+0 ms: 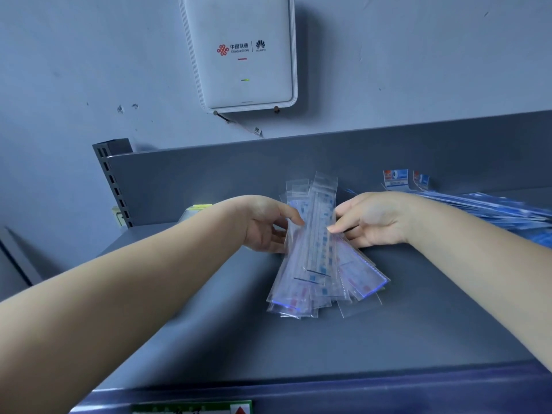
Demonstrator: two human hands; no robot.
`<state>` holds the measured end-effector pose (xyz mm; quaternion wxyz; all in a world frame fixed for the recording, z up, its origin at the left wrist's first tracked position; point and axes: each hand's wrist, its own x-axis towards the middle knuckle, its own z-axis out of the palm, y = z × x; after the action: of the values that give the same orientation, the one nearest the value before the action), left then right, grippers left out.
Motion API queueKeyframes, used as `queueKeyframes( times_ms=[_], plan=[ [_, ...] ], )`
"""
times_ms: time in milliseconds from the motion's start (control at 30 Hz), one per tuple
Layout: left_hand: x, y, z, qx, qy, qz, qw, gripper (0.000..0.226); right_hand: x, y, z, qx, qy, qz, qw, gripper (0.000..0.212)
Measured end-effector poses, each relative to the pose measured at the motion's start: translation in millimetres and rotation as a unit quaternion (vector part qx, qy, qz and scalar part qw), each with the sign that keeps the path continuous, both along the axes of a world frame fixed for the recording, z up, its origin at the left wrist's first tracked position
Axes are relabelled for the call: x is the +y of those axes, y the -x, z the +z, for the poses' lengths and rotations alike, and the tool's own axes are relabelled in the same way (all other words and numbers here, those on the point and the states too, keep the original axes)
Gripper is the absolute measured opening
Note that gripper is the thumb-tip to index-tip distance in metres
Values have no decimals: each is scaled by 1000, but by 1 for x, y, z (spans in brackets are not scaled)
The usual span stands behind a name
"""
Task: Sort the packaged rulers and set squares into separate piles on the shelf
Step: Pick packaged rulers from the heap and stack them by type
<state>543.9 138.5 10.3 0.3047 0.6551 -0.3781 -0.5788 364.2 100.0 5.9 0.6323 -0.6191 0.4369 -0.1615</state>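
Note:
A fanned bundle of clear-packaged rulers lies on the grey shelf, its upper ends lifted toward the back panel. My left hand grips the bundle's left edge, thumb on top and fingers beneath. My right hand holds the right edge, fingertips pressing the packets from the side. A second pile of blue-printed packets is spread at the right end of the shelf, partly hidden behind my right forearm; whether these are set squares I cannot tell.
A white router box hangs on the wall above the shelf's back panel. A slotted upright stands at the left end, with a small yellow-green packet beside it. A green price label sits on the front edge.

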Motion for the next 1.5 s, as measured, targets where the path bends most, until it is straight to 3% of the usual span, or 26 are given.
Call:
queueKeyframes(
  times_ms=[67,200,500,600,700,767,900,1033,1133,1233,1367,1500],
  plan=[
    [-2,0,1,-16,11,-2,1000,6,0,-1,-1,-8,-5,-2,1000,32],
    [-4,-2,3,9,17,1,1000,9,2,-4,-2,-35,-3,-9,999,21],
    [0,3,-3,-17,31,12,999,15,5,-11,-10,-109,-10,-71,992,22],
    [1,6,-5,-33,75,6,997,38,5,-14,-11,-144,-1,-89,986,24],
    [7,7,0,-16,133,13,991,35,5,-13,-6,-193,31,-97,976,31],
    [13,7,6,9,192,29,981,35,6,-12,-1,-210,70,-74,972,39],
    [22,7,20,34,317,62,946,61,8,-12,13,-196,164,-16,967,52],
    [35,12,37,-35,422,32,906,25,11,-19,34,-191,249,9,950,65],
    [40,15,46,29,479,-3,877,38,13,-22,44,-221,290,4,931,52],
    [46,16,40,109,468,-26,877,39,21,-24,36,-230,293,20,928,44],
    [47,19,23,94,442,-45,891,30,24,-26,17,-185,300,46,935,62],
    [44,23,26,97,423,-41,900,54,31,-26,23,-157,303,67,937,72]
  ],
)
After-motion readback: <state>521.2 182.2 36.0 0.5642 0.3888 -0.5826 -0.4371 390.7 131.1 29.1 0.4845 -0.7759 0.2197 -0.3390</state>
